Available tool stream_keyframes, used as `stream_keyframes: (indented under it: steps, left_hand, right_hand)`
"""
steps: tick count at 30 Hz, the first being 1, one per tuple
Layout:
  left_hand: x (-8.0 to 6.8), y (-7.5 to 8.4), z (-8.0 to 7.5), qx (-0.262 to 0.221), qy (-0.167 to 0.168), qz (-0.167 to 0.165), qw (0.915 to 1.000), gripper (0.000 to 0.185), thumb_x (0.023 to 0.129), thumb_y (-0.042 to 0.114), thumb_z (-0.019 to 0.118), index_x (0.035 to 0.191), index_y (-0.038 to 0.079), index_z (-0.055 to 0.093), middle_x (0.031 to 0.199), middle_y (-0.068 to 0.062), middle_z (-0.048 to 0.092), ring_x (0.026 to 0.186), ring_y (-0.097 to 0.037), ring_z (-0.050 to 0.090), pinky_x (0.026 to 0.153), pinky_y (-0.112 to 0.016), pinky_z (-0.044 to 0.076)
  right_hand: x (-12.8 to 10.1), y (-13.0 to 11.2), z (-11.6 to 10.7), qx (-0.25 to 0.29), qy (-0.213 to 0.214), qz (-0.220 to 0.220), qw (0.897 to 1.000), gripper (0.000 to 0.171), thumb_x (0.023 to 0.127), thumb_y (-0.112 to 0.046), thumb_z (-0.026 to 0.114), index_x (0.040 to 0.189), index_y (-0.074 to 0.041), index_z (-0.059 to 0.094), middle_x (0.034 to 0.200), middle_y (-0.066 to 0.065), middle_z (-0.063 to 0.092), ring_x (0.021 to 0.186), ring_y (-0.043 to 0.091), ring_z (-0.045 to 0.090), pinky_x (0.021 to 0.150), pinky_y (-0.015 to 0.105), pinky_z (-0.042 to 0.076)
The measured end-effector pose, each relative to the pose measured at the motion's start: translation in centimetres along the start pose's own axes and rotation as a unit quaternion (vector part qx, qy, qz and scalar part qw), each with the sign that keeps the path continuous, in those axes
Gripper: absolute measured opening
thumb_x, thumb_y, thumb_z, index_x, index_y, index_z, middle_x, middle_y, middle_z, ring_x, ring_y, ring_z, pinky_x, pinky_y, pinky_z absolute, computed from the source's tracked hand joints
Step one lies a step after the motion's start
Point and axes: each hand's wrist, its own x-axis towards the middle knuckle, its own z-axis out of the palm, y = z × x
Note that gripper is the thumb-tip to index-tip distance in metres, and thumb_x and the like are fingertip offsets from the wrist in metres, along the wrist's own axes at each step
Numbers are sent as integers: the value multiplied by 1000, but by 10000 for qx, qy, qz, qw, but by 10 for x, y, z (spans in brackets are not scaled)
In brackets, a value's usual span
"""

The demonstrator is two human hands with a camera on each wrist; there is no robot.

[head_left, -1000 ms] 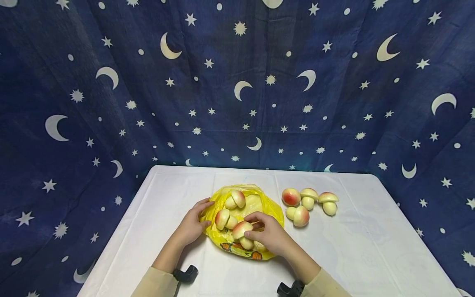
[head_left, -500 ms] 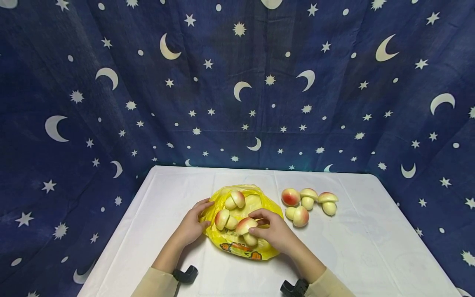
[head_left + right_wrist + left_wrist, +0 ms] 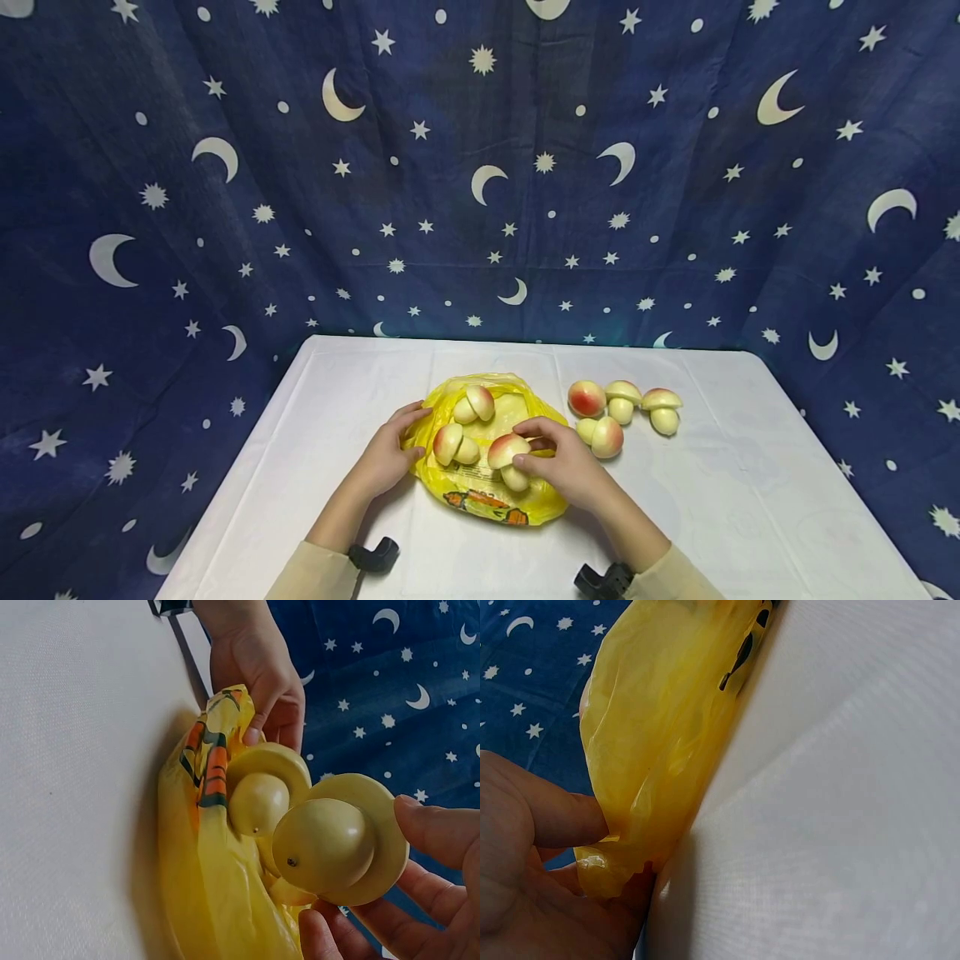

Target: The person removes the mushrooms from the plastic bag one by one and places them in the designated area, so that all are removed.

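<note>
Right hand [image 3: 566,462], lower centre of frame, grips red-tinged mushroom [image 3: 507,451] between thumb and fingers over open yellow bag [image 3: 551,502]. Left hand [image 3: 386,452], well apart, pinches bag's left edge. Two mushrooms [image 3: 456,444] in bag; four loose mushrooms [image 3: 608,437] on white table [image 3: 750,517], right of centre.

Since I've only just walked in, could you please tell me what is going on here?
A person's right-hand grip holds a mushroom-shaped piece over the open mouth of a yellow bag, while the left-hand grip pinches the bag's side. Two more mushroom-shaped pieces lie in the bag, and four others rest on the white table to its right.
</note>
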Motion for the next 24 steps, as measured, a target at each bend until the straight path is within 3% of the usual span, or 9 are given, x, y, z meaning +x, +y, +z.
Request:
stream_keyframes:
  steps: [20, 24]
  left_hand:
    - [0, -1, 0, -64, -41, -46, 10000, 61, 94, -6, 71, 151, 13, 62, 172, -8, 42, 163, -42, 32, 133, -65, 24]
    - [1, -1, 0, -97, -44, -89, 9999, 61, 95, -5, 72, 151, 13, 61, 172, -6, 42, 164, -39, 32, 134, -63, 23]
  right_hand:
    - [-12, -1, -25, 85, 476, 323, 9983, 42, 92, -20, 85, 131, -12, 71, 135, 11, 73, 114, 23, 68, 89, 22, 59]
    - [-15, 2, -34, 52, 517, 137, 9986, 43, 93, -19, 84, 132, -10, 71, 132, 14, 74, 110, 22, 70, 87, 23, 60]
